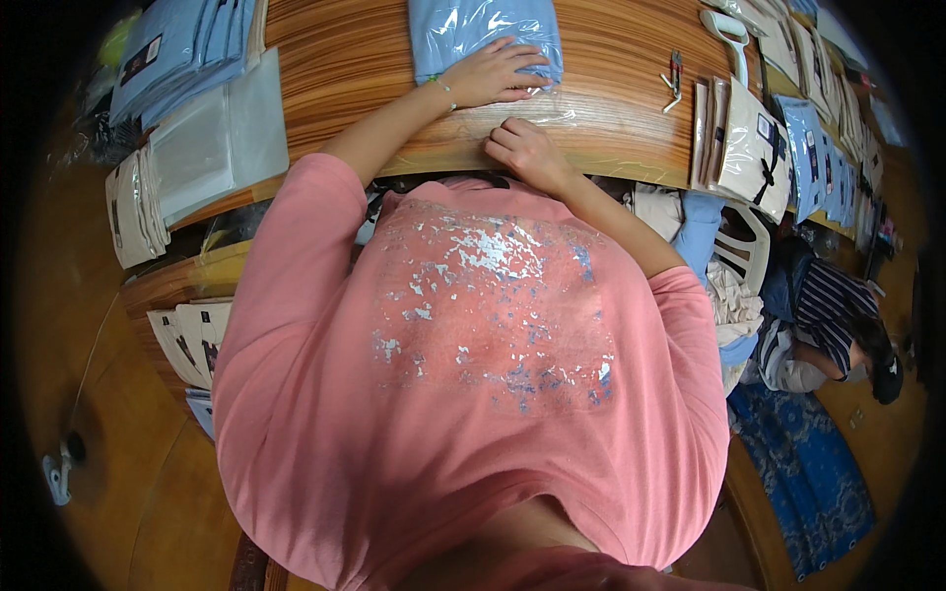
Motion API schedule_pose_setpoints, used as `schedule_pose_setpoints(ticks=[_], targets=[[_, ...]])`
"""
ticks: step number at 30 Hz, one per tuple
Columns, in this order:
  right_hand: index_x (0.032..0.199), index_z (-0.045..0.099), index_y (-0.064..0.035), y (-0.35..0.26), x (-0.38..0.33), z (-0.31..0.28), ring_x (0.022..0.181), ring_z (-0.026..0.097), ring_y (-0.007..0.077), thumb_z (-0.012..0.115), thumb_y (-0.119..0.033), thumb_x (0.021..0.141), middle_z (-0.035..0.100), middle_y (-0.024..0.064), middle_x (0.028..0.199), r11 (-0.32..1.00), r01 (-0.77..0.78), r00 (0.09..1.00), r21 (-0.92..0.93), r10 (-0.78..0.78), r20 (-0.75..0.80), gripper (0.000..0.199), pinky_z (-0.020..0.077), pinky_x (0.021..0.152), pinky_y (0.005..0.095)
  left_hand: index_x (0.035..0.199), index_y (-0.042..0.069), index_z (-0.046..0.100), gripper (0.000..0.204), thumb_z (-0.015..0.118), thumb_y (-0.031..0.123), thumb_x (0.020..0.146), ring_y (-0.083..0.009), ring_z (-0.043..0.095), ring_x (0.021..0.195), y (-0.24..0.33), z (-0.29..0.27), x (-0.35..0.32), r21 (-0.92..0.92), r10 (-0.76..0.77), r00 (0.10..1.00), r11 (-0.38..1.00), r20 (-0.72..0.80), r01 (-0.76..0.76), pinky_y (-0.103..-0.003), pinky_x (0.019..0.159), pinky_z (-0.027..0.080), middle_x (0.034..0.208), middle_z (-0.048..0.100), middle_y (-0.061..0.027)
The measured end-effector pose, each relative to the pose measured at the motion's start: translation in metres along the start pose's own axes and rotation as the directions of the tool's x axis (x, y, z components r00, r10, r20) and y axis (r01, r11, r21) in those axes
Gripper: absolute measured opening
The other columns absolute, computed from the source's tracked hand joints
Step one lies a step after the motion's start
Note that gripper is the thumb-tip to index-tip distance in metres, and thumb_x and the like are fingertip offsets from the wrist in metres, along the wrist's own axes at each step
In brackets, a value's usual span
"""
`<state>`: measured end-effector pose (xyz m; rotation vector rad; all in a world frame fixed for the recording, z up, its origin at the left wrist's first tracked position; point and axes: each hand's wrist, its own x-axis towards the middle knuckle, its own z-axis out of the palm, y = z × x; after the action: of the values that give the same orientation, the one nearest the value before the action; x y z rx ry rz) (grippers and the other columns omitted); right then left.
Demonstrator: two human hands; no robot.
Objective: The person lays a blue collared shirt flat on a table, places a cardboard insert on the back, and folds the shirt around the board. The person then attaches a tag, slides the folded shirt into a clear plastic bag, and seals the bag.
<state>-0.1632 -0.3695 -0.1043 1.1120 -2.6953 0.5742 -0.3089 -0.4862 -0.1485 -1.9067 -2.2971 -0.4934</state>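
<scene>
Light-blue cloth sealed in a clear plastic bag [483, 30] lay on the wooden counter [611, 89], straight ahead of the person and running away from the body toward the far edge. The left hand [493, 74] rested flat on the near end of the bag, fingers [527, 64] spread and released, pressing down and not gripping. The right hand [522, 148] sat closer to the body, just short of the cloth, on the loose clear flap of plastic that trailed toward the counter's near edge; its fingers were curled in, knuckles up, and whether they pinched the flap could not be told. So the cloth lay beyond the right hand and under the left, the left being the nearer. Small metal clips [674, 81] lay well off to the right.
</scene>
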Motion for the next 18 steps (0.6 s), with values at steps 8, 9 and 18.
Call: schedule_pose_setpoints(ticks=[8,9,18], targets=[[0.092,0.054,-0.0075,-0.004,0.006,-0.003,0.09,0.048,0.0238,0.062,-0.019,0.073,0.05,0.0065,0.091,0.991,-0.127,0.981,0.034,0.131,-0.143,0.023,0.0371,0.077,0.036,0.122,0.028,0.052,0.037,0.051,0.037,0.086,-0.0196,0.036,0.124,0.001,0.002,0.0,0.037,-0.005,0.999,0.999,-0.037,0.006,-0.044,0.104,0.026,0.13,0.043,-0.0007],[0.093,0.054,-0.0075,-0.004,0.01,-0.003,0.09,0.048,0.0243,0.063,-0.02,0.073,0.05,0.0065,0.092,0.99,-0.135,0.979,0.037,0.139,-0.147,0.026,0.0369,0.078,0.0365,0.122,0.028,0.051,0.038,0.051,0.037,0.086,-0.0196,0.036,0.124,0.001,0.002,0.0,0.044,-0.003,0.999,0.999,-0.038,0.004,-0.044,0.104,0.026,0.13,0.043,-0.0007],[0.09,0.058,-0.0045,-0.001,0.035,0.023,0.091,0.051,0.0221,0.058,-0.016,0.075,0.055,0.0069,0.087,0.985,-0.143,0.989,0.092,0.139,0.048,0.019,0.0375,0.079,0.035,0.125,0.029,0.048,0.039,0.05,0.038,0.086,-0.0188,0.034,0.125,0.0,0.009,0.001,0.054,0.003,0.999,0.999,-0.039,-0.001,-0.043,0.105,0.023,0.132,0.041,0.0003]])
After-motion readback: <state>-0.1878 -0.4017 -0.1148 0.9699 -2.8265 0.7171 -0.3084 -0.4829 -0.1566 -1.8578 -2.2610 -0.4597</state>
